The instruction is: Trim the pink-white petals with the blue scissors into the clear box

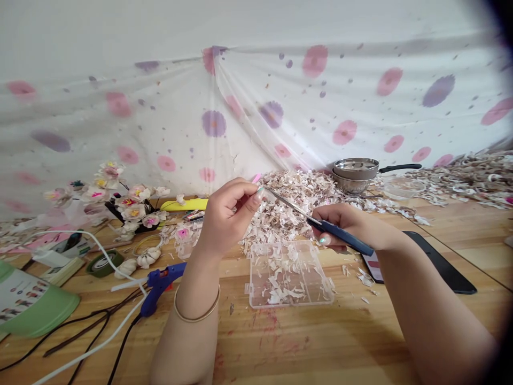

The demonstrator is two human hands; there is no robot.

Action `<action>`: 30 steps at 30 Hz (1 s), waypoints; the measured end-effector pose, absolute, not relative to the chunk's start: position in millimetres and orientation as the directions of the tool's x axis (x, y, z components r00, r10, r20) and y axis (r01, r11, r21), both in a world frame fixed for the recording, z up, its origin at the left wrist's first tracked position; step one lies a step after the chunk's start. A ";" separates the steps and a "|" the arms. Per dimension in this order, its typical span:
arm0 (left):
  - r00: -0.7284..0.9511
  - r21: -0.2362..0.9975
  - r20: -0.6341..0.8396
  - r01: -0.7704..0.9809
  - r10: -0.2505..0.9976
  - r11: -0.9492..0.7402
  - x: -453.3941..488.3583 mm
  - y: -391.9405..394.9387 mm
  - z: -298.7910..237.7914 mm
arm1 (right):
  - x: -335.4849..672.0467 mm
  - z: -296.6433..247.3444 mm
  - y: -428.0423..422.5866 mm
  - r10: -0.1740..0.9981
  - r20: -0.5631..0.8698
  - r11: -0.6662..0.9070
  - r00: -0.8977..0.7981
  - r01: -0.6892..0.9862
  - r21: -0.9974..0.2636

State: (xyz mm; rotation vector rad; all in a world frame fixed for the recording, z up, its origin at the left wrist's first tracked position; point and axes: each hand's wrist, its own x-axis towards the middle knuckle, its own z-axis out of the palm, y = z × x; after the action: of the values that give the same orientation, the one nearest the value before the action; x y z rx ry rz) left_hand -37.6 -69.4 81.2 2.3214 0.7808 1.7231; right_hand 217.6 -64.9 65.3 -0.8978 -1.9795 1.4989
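My right hand (340, 224) is closed on a pair of scissors with dark blue handles (350, 239), seen nearly edge-on. Their narrow metal blades (290, 203) point up and left to the fingertips of my left hand (234, 211). That hand pinches a small whitish piece (266, 194) between thumb and finger, partly hidden by the fingers. Beneath both hands lies a clear divided plastic box (251, 278) with pale scraps scattered in it. Behind it rises a large heap of pale, curled flakes (280, 227).
On the left are a blue glue gun (160, 283), cables, a roll of green tape (105, 263), a green container (44, 305) and handmade flowers (134, 208). At right, a black phone-like slab (441, 262) lies under my forearm. Stacked metal pans (355, 171) stand behind.
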 end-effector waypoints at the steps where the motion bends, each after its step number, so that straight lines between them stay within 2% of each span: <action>1: 0.212 0.423 0.840 0.317 0.498 -0.849 -37.6 -69.5 80.9 | 218.4 64.9 -64.5 0.753 0.009 0.177 -0.658 0.189 -0.966; 6: 0.231 0.472 0.812 0.277 0.535 -0.837 -37.3 -69.3 78.4 | 218.9 64.4 -64.3 0.755 0.021 0.166 -0.656 0.160 -0.973; 17: 0.197 0.710 0.669 0.115 0.716 -0.695 -27.3 -76.2 74.6 | 220.1 66.4 -64.7 0.759 0.043 0.255 -0.649 0.235 -0.938; 27: 0.213 0.712 0.678 0.047 0.703 -0.701 -28.6 -74.9 75.1 | 223.4 67.9 -64.2 0.758 0.019 0.258 -0.652 0.274 -0.927; 30: 0.243 0.693 0.683 0.083 0.689 -0.716 -29.5 -75.9 75.8 | 223.5 63.6 -64.4 0.772 0.186 0.365 -0.607 0.184 -0.913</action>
State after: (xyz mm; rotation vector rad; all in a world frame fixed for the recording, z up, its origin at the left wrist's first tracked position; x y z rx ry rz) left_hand -29.5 -75.9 75.8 1.9928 0.7023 1.5005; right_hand 223.5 -64.4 63.6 -0.8252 -2.0147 1.2358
